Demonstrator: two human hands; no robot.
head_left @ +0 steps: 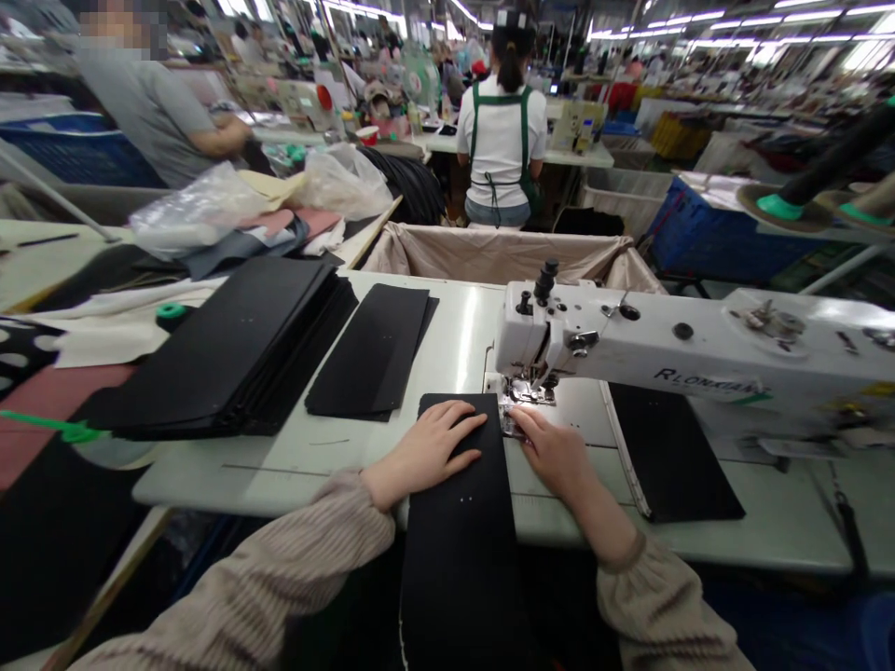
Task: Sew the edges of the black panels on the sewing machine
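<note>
From where I stand, the person at the sewing machine (pixel 601 335) has the left hand (pixel 430 447) laid flat on a black panel (pixel 461 550), fingers spread and the thumb held well apart, pressing on the piece without gripping it. The panel lies on the pale table (pixel 280 485), its far end just beside the needle area and its near end hanging over the front edge. The right hand (pixel 556 457) rests at the panel's right side, fingers stretched forward and close together near the presser foot (pixel 531 391); I can't tell whether the tips pinch anything. Left of the hands sit a small pile of black pieces (pixel 374 345) and a taller black stack (pixel 216 335); another black piece (pixel 678 457) lies right, partly under the machine's arm. Just beyond the table stands a wide bin (pixel 503 244) lined with crumpled beige cloth, its bottom hidden from me. Farther right, a blue crate (pixel 699 233) has something pale across its top, and a yellow crate (pixel 681 138) stands behind it. Off to the left, a blue basket (pixel 62 140) sits beside a co-worker in grey (pixel 158 121), and clear plastic bags (pixel 202 205) lie over a heap of cut material.
</note>
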